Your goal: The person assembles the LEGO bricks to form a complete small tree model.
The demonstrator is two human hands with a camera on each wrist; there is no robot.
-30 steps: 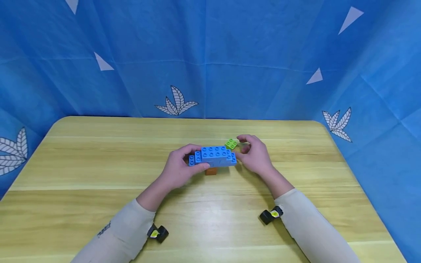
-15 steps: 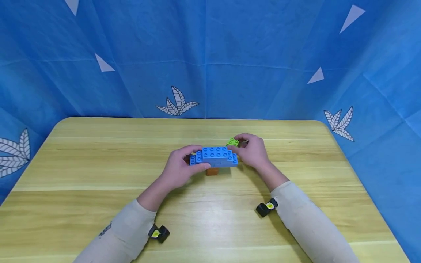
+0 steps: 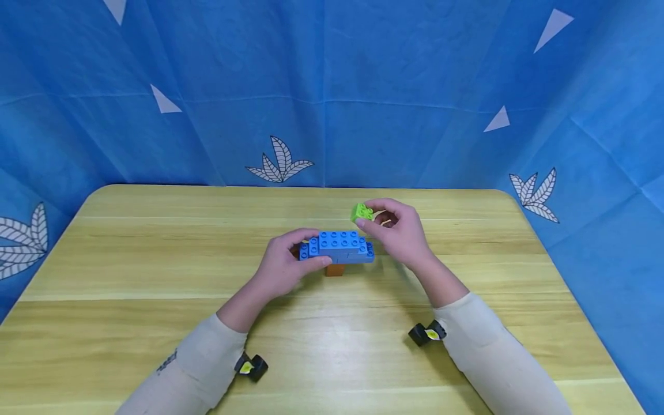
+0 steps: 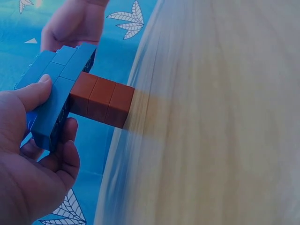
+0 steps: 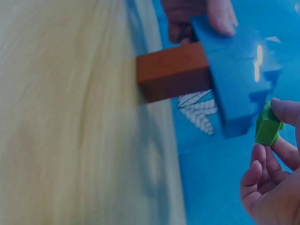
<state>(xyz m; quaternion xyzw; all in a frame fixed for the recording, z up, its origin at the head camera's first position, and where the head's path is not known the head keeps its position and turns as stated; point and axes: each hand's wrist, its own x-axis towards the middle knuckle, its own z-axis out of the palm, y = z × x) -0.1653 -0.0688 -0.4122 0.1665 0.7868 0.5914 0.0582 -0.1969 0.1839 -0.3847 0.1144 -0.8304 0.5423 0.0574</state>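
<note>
My left hand (image 3: 284, 262) grips the left end of a stepped stack of blue bricks (image 3: 339, 245), thumb on the near face and fingers behind. Below the blue layers a brown column (image 4: 101, 99) of three stacked bricks reaches down to the tabletop. A small lime green brick (image 3: 362, 212) with studs is pinched between the thumb and fingers of my right hand (image 3: 402, 230), just beyond the stack's right end. In the right wrist view the green brick (image 5: 268, 125) is tilted, close beside the stepped end of the blue bricks (image 5: 234, 79).
The wooden table (image 3: 171, 248) spreads out all around the stack. A blue cloth (image 3: 218, 69) with white leaf and triangle prints hangs behind and beside it. Dark wrist cameras sit on both sleeves, the left camera (image 3: 251, 368) low over the table.
My right hand reached the lime green brick behind the blue stack, pinched it and raised it, tipping it on the way. The left hand and the stack stay in place.
</note>
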